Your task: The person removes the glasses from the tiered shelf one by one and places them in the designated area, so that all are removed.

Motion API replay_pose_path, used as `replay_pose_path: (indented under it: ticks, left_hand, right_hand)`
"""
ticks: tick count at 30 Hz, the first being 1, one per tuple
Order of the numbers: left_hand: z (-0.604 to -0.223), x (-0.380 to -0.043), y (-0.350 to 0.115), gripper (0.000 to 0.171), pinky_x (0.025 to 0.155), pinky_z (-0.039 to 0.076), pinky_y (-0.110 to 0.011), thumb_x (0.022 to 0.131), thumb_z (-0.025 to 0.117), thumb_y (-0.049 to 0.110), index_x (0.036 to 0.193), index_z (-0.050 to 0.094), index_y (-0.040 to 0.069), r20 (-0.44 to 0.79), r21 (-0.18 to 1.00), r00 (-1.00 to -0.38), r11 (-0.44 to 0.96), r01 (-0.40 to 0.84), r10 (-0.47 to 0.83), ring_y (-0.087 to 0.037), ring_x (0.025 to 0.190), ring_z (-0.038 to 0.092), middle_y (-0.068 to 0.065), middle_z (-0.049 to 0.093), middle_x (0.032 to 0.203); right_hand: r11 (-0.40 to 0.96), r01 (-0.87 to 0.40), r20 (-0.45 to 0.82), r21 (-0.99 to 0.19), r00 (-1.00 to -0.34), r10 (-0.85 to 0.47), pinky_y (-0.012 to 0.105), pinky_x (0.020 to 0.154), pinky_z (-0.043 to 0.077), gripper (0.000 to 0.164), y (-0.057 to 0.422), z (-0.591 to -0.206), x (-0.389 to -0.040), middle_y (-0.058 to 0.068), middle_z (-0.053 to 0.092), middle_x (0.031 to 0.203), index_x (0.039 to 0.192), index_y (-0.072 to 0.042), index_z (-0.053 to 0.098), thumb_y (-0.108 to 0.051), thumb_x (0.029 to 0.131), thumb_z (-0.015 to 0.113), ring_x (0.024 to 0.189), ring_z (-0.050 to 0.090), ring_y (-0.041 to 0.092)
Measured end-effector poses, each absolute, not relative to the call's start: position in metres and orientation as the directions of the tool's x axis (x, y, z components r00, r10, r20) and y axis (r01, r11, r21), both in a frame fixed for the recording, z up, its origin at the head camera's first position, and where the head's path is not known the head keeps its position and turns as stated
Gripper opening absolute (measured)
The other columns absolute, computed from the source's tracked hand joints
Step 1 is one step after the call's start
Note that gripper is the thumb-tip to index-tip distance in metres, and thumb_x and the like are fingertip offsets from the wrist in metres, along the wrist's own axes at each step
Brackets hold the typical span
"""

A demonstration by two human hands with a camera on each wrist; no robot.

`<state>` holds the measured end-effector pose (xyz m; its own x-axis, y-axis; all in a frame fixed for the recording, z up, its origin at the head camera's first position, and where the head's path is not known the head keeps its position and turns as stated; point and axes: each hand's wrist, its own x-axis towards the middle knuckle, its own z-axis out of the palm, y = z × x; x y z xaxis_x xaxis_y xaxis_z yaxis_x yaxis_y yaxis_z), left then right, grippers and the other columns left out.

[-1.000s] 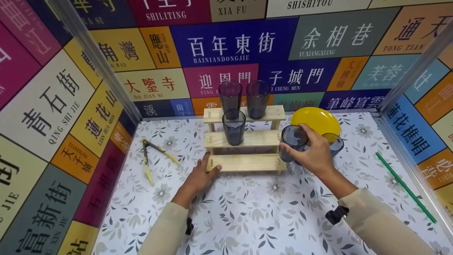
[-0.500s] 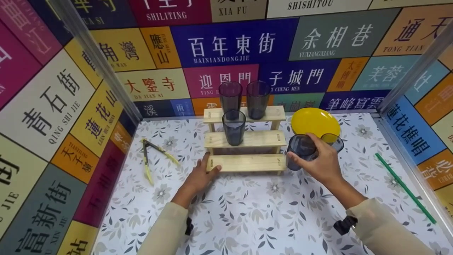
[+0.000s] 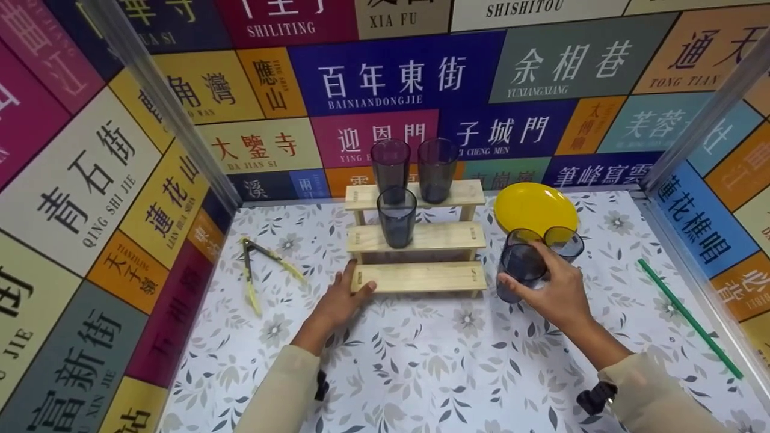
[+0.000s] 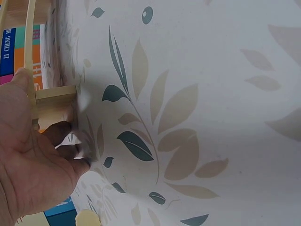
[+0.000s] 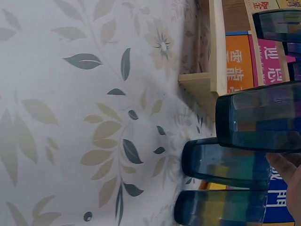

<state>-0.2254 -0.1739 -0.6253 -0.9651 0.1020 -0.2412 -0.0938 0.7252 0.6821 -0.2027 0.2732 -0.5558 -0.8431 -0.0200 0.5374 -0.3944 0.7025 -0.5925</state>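
Observation:
My right hand [image 3: 550,291] holds a smoky dark drinking glass [image 3: 511,282] between thumb and fingers, to the right of a three-tier wooden stand [image 3: 421,278]. In the right wrist view the held glass [image 5: 258,117] has its base higher off the table than two other glasses [image 5: 225,162] beside it. One of those glasses [image 3: 568,240] shows behind the hand in the head view; the other is mostly hidden. My left hand [image 3: 337,304] grips the left end of the stand's lowest tier, thumb on top. A similar glass [image 3: 397,219] stands on the middle tier.
Two more glasses [image 3: 438,171] stand on the top tier. A yellow plate [image 3: 535,204] lies behind the right-hand glasses. At the right lies a green stick [image 3: 689,319], at the left a V-shaped black and yellow tool [image 3: 264,258]. Printed panels [image 3: 409,72] wall the table.
My right hand has moved the held glass rightward and slightly toward me, away from the stand's right end. The left hand stays on the lowest tier.

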Motion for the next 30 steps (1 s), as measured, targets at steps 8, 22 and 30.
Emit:
replay_pose_path:
  ticks: [8, 22, 30]
  left_hand:
    - [-0.624, -0.225, -0.173, 0.090, 0.128, 0.034, -0.073, 0.112, 0.051, 0.066, 0.180, 0.012, 0.022, -0.246, 0.680, -0.965, 0.726, -0.102, 0.095, -0.064, 0.159, 0.032, -0.037, 0.017, 0.179]
    - [-0.623, -0.225, -0.173, 0.091, 0.128, 0.032, -0.074, 0.111, 0.052, 0.066, 0.180, 0.013, 0.021, -0.242, 0.678, -0.966, 0.728, -0.100, 0.093, -0.063, 0.161, 0.030, -0.037, 0.018, 0.179]
    - [-0.624, -0.224, -0.173, 0.091, 0.129, 0.031, -0.074, 0.111, 0.053, 0.066, 0.180, 0.013, 0.021, -0.240, 0.686, -0.967, 0.720, -0.104, 0.090, -0.063, 0.161, 0.029, -0.036, 0.018, 0.179]
  right_hand:
    - [0.701, -0.432, 0.591, -0.567, -0.806, -0.019, 0.006, 0.093, 0.041, 0.086, 0.281, -0.564, -0.199, 0.021, 0.079, 0.125, 0.144, -0.005, 0.070, -0.023, 0.069, 0.107, 0.108, 0.077, 0.042]
    - [0.713, -0.378, 0.537, -0.591, -0.844, -0.001, -0.005, 0.088, 0.039, 0.084, 0.293, -0.590, -0.187, 0.023, 0.079, 0.121, 0.141, 0.001, 0.069, -0.022, 0.070, 0.107, 0.105, 0.078, 0.042]
    - [0.692, -0.352, 0.511, -0.630, -0.859, 0.029, -0.005, 0.091, 0.042, 0.083, 0.297, -0.603, -0.185, 0.024, 0.077, 0.128, 0.144, -0.001, 0.067, -0.022, 0.074, 0.106, 0.112, 0.077, 0.045]
